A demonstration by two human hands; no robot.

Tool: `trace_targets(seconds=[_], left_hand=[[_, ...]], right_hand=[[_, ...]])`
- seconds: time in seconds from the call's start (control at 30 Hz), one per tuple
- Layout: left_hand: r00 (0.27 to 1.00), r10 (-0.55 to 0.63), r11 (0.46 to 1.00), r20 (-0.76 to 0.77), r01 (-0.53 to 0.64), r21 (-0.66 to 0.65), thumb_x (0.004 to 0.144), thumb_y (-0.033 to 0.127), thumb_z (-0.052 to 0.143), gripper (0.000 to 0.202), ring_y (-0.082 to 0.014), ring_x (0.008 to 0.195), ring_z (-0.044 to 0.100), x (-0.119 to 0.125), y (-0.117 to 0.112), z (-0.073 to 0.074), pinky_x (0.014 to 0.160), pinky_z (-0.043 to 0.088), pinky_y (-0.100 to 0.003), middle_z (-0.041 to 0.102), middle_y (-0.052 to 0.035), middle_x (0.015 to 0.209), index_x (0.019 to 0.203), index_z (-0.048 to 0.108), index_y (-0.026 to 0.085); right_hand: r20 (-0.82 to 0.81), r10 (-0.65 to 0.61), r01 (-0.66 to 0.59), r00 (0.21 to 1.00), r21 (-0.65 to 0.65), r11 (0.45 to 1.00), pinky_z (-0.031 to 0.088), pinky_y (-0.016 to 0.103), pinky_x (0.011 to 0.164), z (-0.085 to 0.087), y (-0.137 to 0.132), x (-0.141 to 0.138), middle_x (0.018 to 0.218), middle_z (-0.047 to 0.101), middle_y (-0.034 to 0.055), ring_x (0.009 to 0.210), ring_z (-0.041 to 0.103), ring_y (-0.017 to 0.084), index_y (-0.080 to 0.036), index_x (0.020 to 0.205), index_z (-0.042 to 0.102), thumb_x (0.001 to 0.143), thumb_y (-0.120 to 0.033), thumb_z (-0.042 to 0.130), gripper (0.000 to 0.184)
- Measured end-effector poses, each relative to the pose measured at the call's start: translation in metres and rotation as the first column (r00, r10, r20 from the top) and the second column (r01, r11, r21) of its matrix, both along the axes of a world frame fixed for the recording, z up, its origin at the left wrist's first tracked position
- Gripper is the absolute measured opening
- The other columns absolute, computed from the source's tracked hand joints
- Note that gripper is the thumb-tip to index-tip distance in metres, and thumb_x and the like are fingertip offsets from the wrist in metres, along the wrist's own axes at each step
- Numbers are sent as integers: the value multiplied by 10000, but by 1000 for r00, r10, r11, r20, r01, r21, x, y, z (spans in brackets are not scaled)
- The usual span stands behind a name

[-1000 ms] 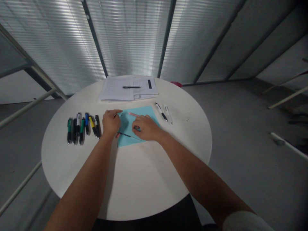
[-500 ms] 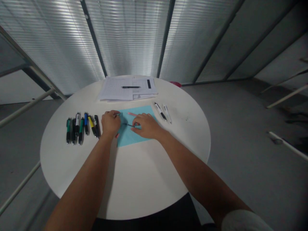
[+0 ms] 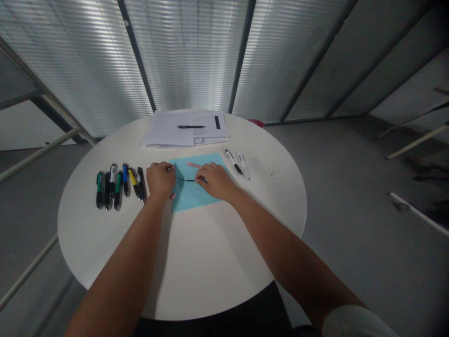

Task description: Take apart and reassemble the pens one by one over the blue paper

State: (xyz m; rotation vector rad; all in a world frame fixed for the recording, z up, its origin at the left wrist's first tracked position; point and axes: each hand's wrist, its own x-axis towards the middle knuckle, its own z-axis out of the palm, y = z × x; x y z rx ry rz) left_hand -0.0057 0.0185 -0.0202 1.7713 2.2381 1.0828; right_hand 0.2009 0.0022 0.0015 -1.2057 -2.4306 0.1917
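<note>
Slim black pen (image 3: 187,180) lies crosswise on a pale blue paper sheet (image 3: 192,196), the right hand's (image 3: 215,181) curled fingertips at its end; the left hand (image 3: 160,180) curls at the sheet's edge; neither grip is clear.

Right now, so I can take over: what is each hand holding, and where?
The right hand appears to pinch the end of a slim black pen. Whether the left hand, curled at the blue sheet's edge, holds anything cannot be told.

Dim room, daylight glowing through slatted blinds (image 3: 185,56), soft shadow beside the left forearm (image 3: 126,262) on the tabletop (image 3: 217,267), edges bowed, corners darkened, fine detail slightly soft
</note>
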Motion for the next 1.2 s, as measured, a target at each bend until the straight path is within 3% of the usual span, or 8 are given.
trace_targets(seconds=[0.13,0.2,0.4,0.53,0.77,0.93,1.07,1.2], left_hand=[[997,-28,997,-78,22,-73,871,241,535,359,-286,958,581,4,-5,7,893,424,-429,649,-136,1047,1175,727,258],[987,-58,989,-150,36,-145,905,233,485,388,-305,1018,559,6,-8,10,887,411,-441,622,-141,1135,1216,704,306],[991,-30,987,-129,9,-163,914,280,515,333,-316,1064,546,8,-10,14,886,406,-429,624,-156,1150,1197,687,245],[989,-51,985,-136,27,-173,918,302,502,346,-333,1076,547,8,-9,13,888,404,-453,615,-149,1176,1208,689,292],[992,-26,996,-123,16,-87,893,367,531,260,-311,996,558,6,-6,7,840,402,-422,638,-146,1059,1016,726,245],[997,-39,997,71,34,63,940,349,447,262,-242,849,597,7,-6,9,773,410,-362,680,-112,925,969,651,188],[951,-191,972,244,148,183,916,360,503,213,-172,718,595,11,-8,12,731,425,-297,681,-33,800,934,629,189],[887,-277,951,370,197,240,851,381,591,232,-161,740,610,13,-6,11,732,453,-276,692,-33,814,910,674,172]], right_hand=[[-25,-72,72,997,-7,997,333,346,806,1,3,2,993,691,53,960,551,218,-216,952,677,946,-271,575,117],[-41,-115,114,993,-16,993,327,338,795,1,5,3,985,689,49,963,550,215,-212,957,671,955,-285,561,132],[-92,-200,199,976,-21,980,317,339,796,-3,12,7,981,687,42,951,550,215,-217,939,664,966,-310,543,155],[-133,-207,203,969,-44,978,337,340,819,-5,15,8,997,685,49,955,554,213,-215,947,661,961,-294,547,139],[-253,-230,220,940,-65,973,383,338,826,-8,21,9,942,693,40,893,573,201,-211,916,652,945,-264,557,113],[-338,-251,234,907,-90,968,415,333,825,-11,24,10,931,698,37,913,592,201,-212,950,627,955,-248,515,117],[-385,-246,216,890,-121,969,433,329,831,-10,25,10,932,698,34,911,604,194,-217,959,611,951,-230,504,108],[-415,-245,213,876,-124,969,436,329,832,-10,25,10,925,694,26,898,609,188,-225,943,612,943,-229,513,99]])
